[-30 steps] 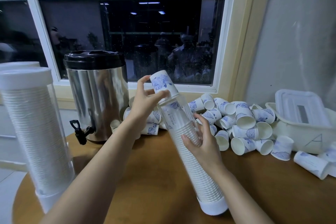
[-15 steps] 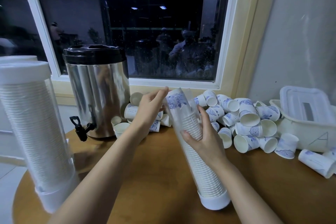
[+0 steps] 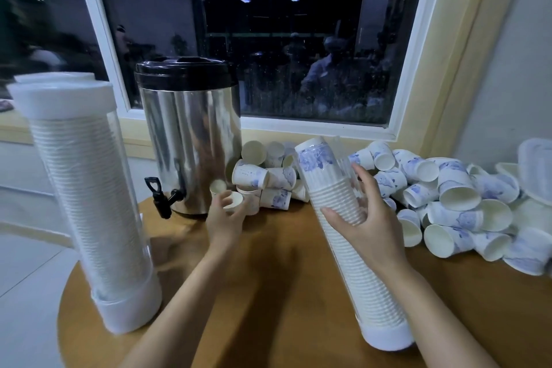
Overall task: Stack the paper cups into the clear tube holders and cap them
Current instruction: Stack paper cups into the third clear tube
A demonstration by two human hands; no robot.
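A clear tube holder [image 3: 357,254] leans to the left on the round wooden table [image 3: 277,287], its white base cap [image 3: 388,336] on the tabletop. It is packed with stacked paper cups, and the top cup [image 3: 313,155], white with a blue print, sits at its uncapped mouth. My right hand [image 3: 369,225] grips the tube at mid height. My left hand [image 3: 224,219] reaches low to the left, fingers spread around a loose cup [image 3: 233,201] lying by the urn; I cannot tell if it is gripped. Several loose cups [image 3: 454,194] are piled to the right.
A full tube [image 3: 89,203] with a white top cap [image 3: 62,98] stands at the left table edge, a second cap [image 3: 53,77] behind it. A steel urn [image 3: 191,140] with a black tap [image 3: 159,197] stands at the back. A white plastic bin [image 3: 534,170] is at far right.
My left hand has left the top of the tube and dropped to the cups beside the urn. The cup it held now sits in the tube's mouth. My right hand keeps its grip.
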